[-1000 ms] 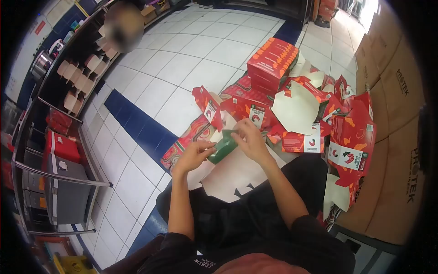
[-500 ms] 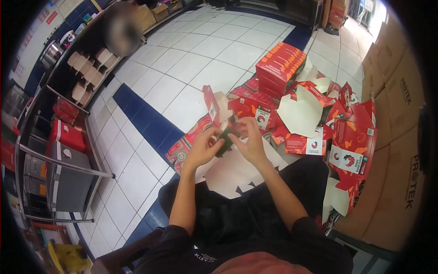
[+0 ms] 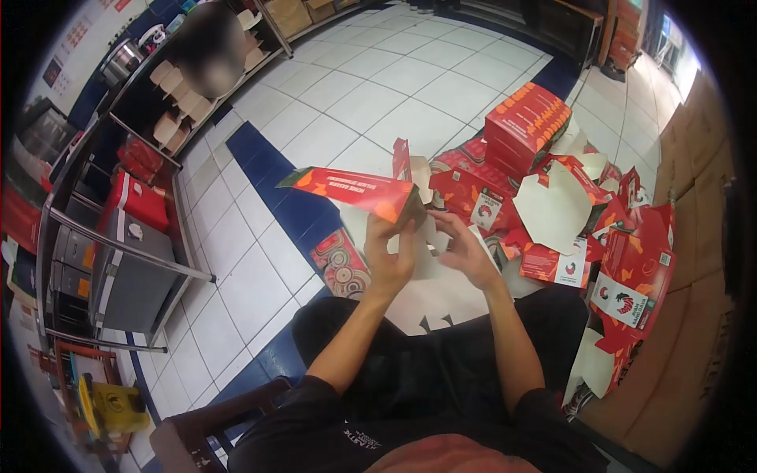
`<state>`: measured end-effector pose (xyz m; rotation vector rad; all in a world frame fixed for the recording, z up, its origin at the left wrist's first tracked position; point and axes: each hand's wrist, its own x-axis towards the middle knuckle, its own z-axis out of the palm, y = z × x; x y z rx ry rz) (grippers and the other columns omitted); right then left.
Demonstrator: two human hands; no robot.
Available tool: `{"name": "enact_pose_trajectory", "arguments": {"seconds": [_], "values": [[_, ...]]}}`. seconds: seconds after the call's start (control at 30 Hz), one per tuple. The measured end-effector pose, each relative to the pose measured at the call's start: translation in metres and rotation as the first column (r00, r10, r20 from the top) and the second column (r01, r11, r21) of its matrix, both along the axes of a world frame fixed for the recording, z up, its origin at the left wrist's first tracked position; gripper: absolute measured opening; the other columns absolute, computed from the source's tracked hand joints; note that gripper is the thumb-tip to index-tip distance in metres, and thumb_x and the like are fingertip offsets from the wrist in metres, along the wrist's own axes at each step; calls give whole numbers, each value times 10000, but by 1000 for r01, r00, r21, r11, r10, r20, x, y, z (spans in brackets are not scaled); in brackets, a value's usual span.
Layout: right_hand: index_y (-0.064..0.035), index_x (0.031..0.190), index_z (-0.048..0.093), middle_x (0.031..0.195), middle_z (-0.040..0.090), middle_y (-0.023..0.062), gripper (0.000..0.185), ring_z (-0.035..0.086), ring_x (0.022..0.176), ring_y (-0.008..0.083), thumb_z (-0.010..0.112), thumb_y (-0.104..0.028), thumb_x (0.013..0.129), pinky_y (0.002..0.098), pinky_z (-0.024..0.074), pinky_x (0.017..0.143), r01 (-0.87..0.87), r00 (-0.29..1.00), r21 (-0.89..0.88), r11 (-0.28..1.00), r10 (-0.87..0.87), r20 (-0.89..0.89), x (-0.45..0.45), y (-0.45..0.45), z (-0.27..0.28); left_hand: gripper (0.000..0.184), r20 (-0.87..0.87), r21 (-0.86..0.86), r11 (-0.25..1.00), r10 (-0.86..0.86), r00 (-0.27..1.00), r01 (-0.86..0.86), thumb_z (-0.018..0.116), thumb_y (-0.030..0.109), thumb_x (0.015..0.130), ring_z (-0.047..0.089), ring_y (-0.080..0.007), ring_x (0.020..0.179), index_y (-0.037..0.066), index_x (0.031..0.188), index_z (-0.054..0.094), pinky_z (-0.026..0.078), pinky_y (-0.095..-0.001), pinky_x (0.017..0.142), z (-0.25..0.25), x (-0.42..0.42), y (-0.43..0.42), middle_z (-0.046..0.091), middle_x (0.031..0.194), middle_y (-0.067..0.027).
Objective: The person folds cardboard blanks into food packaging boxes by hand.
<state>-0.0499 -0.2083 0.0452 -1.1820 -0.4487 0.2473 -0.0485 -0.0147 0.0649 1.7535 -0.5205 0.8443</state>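
A part-folded red food carton [image 3: 363, 193] with orange patterns and a dark green end is held up in front of me, one long red panel slanting to the left. My left hand [image 3: 390, 256] is closed on its near corner from below. Beside that corner is my right hand [image 3: 469, 252], thumb and fingers apart; whether a fingertip touches the carton I cannot tell. The carton's pale inner sheet [image 3: 434, 296] spreads down over my lap. Just beyond stands an upright red flap [image 3: 402, 162] with a pale inside.
Flattened and part-folded red cartons [image 3: 552, 201] pile up on the right, with a formed red box [image 3: 527, 130] behind them. Large brown cardboard boxes [image 3: 694, 236] line the right side. At left stand a metal rack [image 3: 134, 276] and a grey box [image 3: 138, 272]; a person is farther back.
The long red panel has swung up and out to the left. My right hand's fingers have spread and moved away from my left hand. The camera view has turned slightly left.
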Motion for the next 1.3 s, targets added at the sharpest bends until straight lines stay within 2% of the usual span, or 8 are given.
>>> {"name": "enact_pose_trajectory", "arguments": {"seconds": [0.13,0.3,0.47,0.57,0.7,0.97,1.23,1.3], "values": [[-32,1388,616,1263,704,92,399,711,1104,157,761,-104,1024,339,581,961,226,969,-47,973,-230,-96,4,21,-16,313,138,6,998,56,989,-58,786,-49,928,727,-367,1130,27,1211,676,568,-417,916,-4,1,-3,717,1204,-196],[-5,1213,722,1093,759,40,193,703,925,114,740,-62,1030,284,559,781,476,877,55,878,-469,-101,0,30,-20,459,125,326,944,15,992,-55,817,-45,864,762,-347,1075,2,1310,718,589,-435,904,-3,-3,-12,767,1189,-170],[2,1091,792,984,748,91,198,743,797,231,805,-4,893,359,575,699,810,511,-180,557,-523,681,-8,34,-15,381,-10,199,976,97,995,-93,794,-9,945,784,-321,1012,-22,1309,682,620,-399,856,-21,2,-14,766,1177,-165],[-2,1114,791,964,728,117,255,729,794,307,799,18,859,370,565,680,794,496,-229,563,-383,779,-13,40,-12,319,-126,90,991,107,986,-96,760,-10,986,795,-283,978,-36,1286,654,638,-357,831,-32,10,-4,761,1155,-154],[-8,1140,788,966,722,114,258,735,811,312,780,22,884,391,575,692,719,572,-310,622,-275,773,-12,38,-20,288,-233,35,999,48,971,-41,726,-23,1003,805,-291,1031,-42,1272,625,651,-358,833,-18,12,0,732,1186,-168],[52,1158,748,996,715,163,206,749,870,327,710,61,956,392,618,688,770,588,-240,592,-512,626,-11,35,-12,444,-350,116,989,-40,936,86,698,-11,1013,779,-341,1155,-21,1443,589,665,-393,924,-16,5,-18,684,1308,-197],[68,1047,754,970,752,136,90,786,840,218,753,42,961,329,618,748,735,657,-185,652,-618,431,-8,41,-33,441,-434,-283,938,-313,845,202,660,-9,1028,727,-362,1279,-16,1458,564,647,-407,954,-13,6,-22,633,1387,-204],[70,1011,758,963,760,131,60,786,832,189,762,43,958,319,617,763,739,660,-193,645,-636,400,-6,37,-36,438,-408,-118,975,-222,886,190,661,-17,1025,722,-352,1282,-6,1454,572,634,-409,988,-14,6,-23,634,1386,-197]]}}
